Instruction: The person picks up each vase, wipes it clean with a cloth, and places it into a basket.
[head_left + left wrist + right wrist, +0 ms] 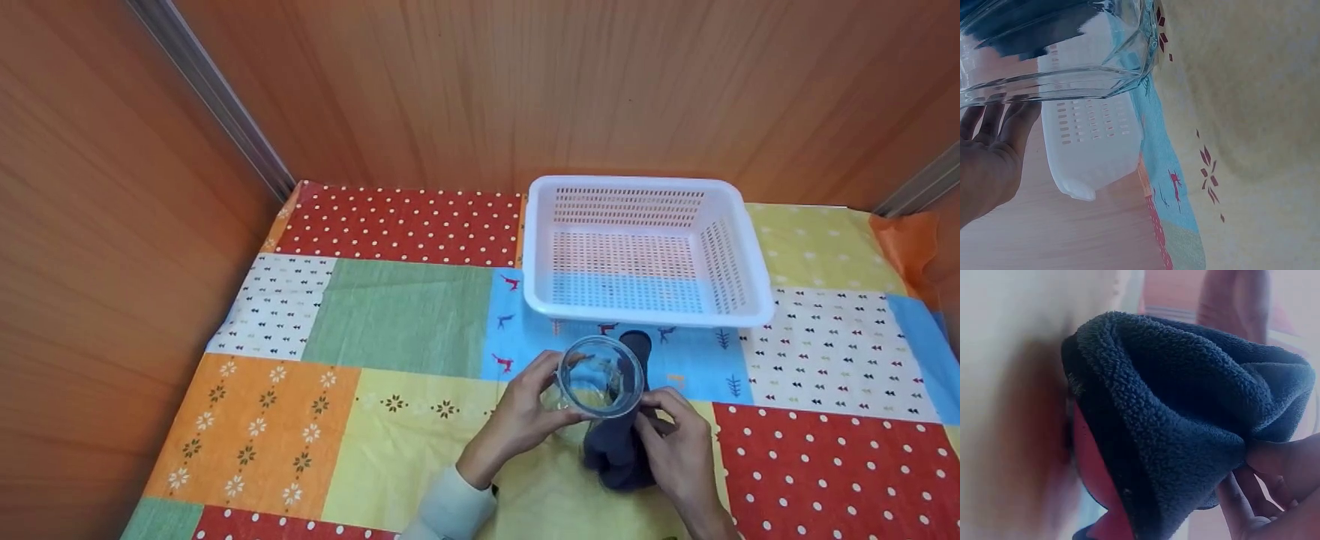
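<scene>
A clear glass jar is tilted with its round mouth toward the head camera, and my left hand grips it from the left side. Just right of the jar, my right hand pinches a dark blue fleecy cloth between thumb and fingers. The cloth hangs in folds over the yellow patch, and part of it passes behind the jar. In the right wrist view, the cloth shows a plush face, a black border and some pink-red below. Through the glass of the jar, dark blue shows in the left wrist view.
A white perforated plastic basket stands behind the hands, near the back wooden panel. A patchwork tablecloth covers the surface. Another wooden panel rises along the left side.
</scene>
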Motion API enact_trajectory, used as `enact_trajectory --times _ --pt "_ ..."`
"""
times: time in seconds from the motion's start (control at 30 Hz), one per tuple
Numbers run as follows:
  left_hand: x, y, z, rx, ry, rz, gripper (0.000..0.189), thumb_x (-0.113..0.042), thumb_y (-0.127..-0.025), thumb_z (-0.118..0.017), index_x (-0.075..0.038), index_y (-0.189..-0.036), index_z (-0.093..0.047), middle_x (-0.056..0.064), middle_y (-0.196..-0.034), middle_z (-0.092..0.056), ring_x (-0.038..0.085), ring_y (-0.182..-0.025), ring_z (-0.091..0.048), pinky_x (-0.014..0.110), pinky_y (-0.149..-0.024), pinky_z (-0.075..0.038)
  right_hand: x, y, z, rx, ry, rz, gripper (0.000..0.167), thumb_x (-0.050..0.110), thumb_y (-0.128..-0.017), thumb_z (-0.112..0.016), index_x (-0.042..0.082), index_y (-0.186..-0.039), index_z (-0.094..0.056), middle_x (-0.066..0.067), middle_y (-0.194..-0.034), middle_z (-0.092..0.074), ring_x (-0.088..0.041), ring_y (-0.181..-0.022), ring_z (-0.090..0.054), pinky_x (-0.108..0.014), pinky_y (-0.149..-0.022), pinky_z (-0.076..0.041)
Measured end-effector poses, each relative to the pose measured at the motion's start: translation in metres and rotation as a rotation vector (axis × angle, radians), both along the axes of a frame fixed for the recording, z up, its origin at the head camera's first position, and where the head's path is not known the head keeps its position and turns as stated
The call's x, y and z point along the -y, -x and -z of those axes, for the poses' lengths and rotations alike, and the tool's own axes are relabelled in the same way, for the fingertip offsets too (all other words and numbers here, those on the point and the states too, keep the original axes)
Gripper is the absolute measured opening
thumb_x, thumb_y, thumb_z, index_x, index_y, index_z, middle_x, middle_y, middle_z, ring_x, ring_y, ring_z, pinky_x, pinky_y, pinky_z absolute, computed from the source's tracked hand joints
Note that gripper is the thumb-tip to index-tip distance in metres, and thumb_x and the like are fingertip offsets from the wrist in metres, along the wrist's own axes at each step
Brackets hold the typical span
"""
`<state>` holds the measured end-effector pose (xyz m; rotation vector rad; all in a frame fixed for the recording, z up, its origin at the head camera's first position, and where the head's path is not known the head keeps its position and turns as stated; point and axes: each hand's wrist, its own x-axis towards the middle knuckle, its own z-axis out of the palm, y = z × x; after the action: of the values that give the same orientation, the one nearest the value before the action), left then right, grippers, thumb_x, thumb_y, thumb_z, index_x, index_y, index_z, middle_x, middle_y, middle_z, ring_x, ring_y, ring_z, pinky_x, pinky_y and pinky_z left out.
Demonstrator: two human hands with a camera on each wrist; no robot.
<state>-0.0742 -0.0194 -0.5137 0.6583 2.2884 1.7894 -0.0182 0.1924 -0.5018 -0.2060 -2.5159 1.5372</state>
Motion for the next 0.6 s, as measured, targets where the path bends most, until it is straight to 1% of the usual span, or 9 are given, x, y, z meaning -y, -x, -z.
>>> enact_trajectory --times 0.07,0.17,0.33,0.37,0.47,0.53,0.6 --pt "0.000 0.000 0.000 0.001 0.002 -0.001 0.066 -0.015 -0.087 -0.089 -0.010 -0.146 -0.060 0.002 -0.137 -0.061 0.027 -0.134 -0.058 0.036 -0.116 -0.047 0.001 0.000 -0.003 -0.014 0.005 0.004 0.022 -0.018 -0.088 -0.074 -0.001 -0.101 -0.077 -0.010 -0.100 -0.069 -0.007 -0.094 -0.067 -0.029 -0.085 -0.062" --pt "0.000 0.000 0.000 -0.004 0.003 -0.002 0.066 -0.015 -0.087 -0.089 -0.010 -0.146 -0.060 0.002 -0.137 -0.061 0.024 -0.133 -0.058 0.035 -0.116 -0.048 0.001 -0.001 -0.005 -0.011 -0.009 -0.001 0.022 -0.017 -0.089 -0.074 -0.001 -0.103 -0.077 -0.010 -0.102 -0.069 -0.002 -0.094 -0.066 -0.033 -0.086 -0.062" --pt "0.000 -0.001 0.000 -0.016 -0.008 -0.002 0.066 -0.014 -0.087 -0.089 -0.010 -0.146 -0.060 0.003 -0.137 -0.062 0.026 -0.133 -0.058 0.034 -0.116 -0.047 0.000 0.000 -0.003 -0.004 -0.035 -0.017 0.022 -0.018 -0.089 -0.073 0.000 -0.102 -0.076 -0.010 -0.102 -0.069 -0.002 -0.095 -0.066 -0.035 -0.086 -0.062" --pt "0.000 -0.001 0.000 -0.020 -0.010 -0.002 0.066 -0.014 -0.087 -0.089 -0.010 -0.146 -0.060 0.003 -0.136 -0.062 0.027 -0.134 -0.058 0.034 -0.116 -0.047 0.000 0.000 -0.002 -0.011 -0.037 -0.020 0.022 -0.018 -0.088 -0.073 0.000 -0.101 -0.076 -0.009 -0.101 -0.069 -0.004 -0.095 -0.066 -0.035 -0.086 -0.062" --pt "0.000 -0.001 0.000 -0.025 -0.003 -0.005 0.066 -0.013 -0.087 -0.088 -0.011 -0.146 -0.060 0.003 -0.137 -0.062 0.024 -0.134 -0.058 0.034 -0.116 -0.047 -0.001 0.000 0.004 -0.039 -0.046 -0.025 0.023 -0.020 -0.087 -0.073 0.001 -0.097 -0.075 -0.008 -0.099 -0.068 -0.007 -0.095 -0.068 -0.031 -0.085 -0.063" --pt "0.000 -0.001 0.000 -0.028 0.001 -0.006 0.065 -0.013 -0.087 -0.088 -0.012 -0.146 -0.060 0.002 -0.137 -0.062 0.021 -0.134 -0.058 0.034 -0.116 -0.047 -0.002 0.000 0.009 -0.057 -0.045 -0.036 0.022 -0.020 -0.087 -0.073 0.001 -0.094 -0.074 -0.008 -0.099 -0.068 -0.003 -0.096 -0.067 -0.030 -0.086 -0.062" --pt "0.000 -0.001 -0.001 -0.029 0.004 -0.007 0.065 -0.013 -0.087 -0.088 -0.013 -0.146 -0.060 0.003 -0.138 -0.062 0.022 -0.134 -0.058 0.034 -0.116 -0.047 -0.004 0.001 0.014 -0.042 -0.048 -0.039 0.022 -0.020 -0.087 -0.073 0.001 -0.093 -0.072 -0.008 -0.099 -0.068 0.000 -0.097 -0.066 -0.026 -0.087 -0.061"
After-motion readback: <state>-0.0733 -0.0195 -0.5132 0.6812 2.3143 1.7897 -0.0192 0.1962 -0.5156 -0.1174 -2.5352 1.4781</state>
